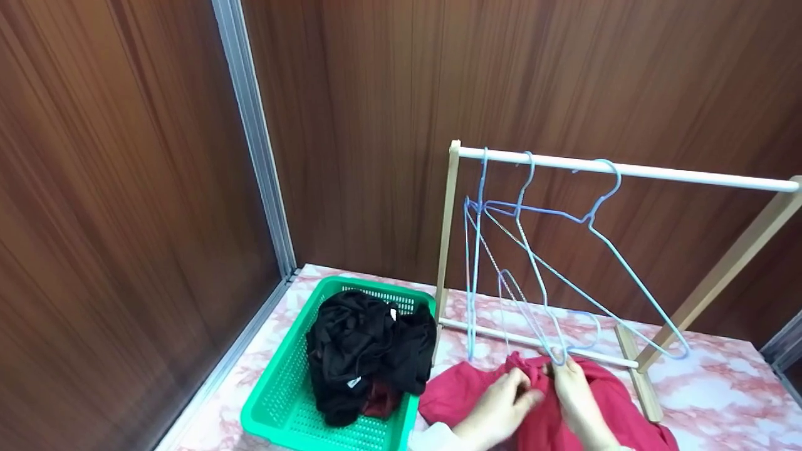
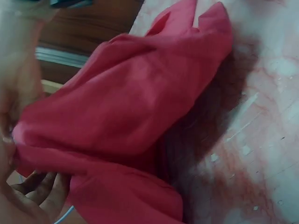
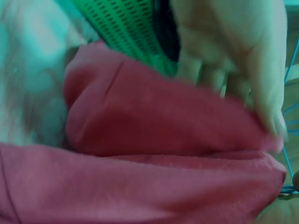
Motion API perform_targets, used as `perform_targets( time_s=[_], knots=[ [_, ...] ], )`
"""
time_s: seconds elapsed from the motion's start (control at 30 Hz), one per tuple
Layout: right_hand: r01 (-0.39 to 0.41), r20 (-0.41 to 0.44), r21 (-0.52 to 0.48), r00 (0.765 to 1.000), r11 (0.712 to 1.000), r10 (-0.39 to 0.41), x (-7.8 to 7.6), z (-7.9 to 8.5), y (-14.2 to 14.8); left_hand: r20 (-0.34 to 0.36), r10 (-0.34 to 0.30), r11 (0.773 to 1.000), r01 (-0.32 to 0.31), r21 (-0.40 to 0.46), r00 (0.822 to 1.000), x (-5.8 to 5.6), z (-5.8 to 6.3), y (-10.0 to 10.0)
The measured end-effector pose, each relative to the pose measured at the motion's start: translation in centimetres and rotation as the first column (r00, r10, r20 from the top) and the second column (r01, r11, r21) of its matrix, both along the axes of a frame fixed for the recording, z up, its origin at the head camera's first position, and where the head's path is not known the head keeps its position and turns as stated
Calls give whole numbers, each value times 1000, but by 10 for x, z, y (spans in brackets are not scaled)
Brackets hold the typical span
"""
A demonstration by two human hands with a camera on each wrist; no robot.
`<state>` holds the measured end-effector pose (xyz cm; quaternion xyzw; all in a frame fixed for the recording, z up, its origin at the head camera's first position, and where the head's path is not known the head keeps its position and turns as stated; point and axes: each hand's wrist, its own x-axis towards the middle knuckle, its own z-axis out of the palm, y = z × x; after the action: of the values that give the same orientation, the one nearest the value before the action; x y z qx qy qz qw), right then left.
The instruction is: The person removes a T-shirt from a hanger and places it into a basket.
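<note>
A red garment (image 1: 463, 388) lies bunched on the table in front of the rack; its kind does not show clearly. My left hand (image 1: 501, 407) pinches its gathered edge, the thumb on one side, fingers on the other. In the left wrist view, the left fingers (image 2: 42, 191) curl under the red cloth (image 2: 126, 98). Close beside it, my right hand (image 1: 573, 388) grips a light blue wire hanger against the garment, hook (image 1: 592, 332) toward the rack. The right wrist view shows hanger wire (image 3: 288, 189) at the fingers, by the cloth (image 3: 154, 112). Much of the hanger is hidden.
A green basket (image 1: 276, 388) with black clothes (image 1: 357, 338) and a dark red piece (image 1: 380, 399) stands left of the garment. Several blue hangers (image 1: 630, 269) hang from the rack's white rod (image 1: 658, 175), low over my hands. Wooden panels (image 1: 351, 125) close off the back and left.
</note>
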<state>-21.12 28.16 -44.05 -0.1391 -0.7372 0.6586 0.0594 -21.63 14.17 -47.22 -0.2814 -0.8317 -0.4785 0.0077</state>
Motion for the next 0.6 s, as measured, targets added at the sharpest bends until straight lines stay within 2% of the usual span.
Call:
perform_targets(
  time_s=[0.1,0.27,0.5,0.6],
  knots=[
    [-30,-17,-74,999,997,29,-1,0,-5,-7,4,1000,-5,-21,1000,2,-2,0],
    [-49,-41,-120,998,992,45,-3,-1,-7,-21,47,999,-46,16,999,1,-4,-1],
    [-42,-33,-127,999,991,38,-6,-1,-7,13,47,998,-48,31,999,-2,-5,-5],
    [-23,-10,-63,1000,998,23,-7,-1,-5,-2,45,998,-45,43,999,-1,-5,-6]
  ],
)
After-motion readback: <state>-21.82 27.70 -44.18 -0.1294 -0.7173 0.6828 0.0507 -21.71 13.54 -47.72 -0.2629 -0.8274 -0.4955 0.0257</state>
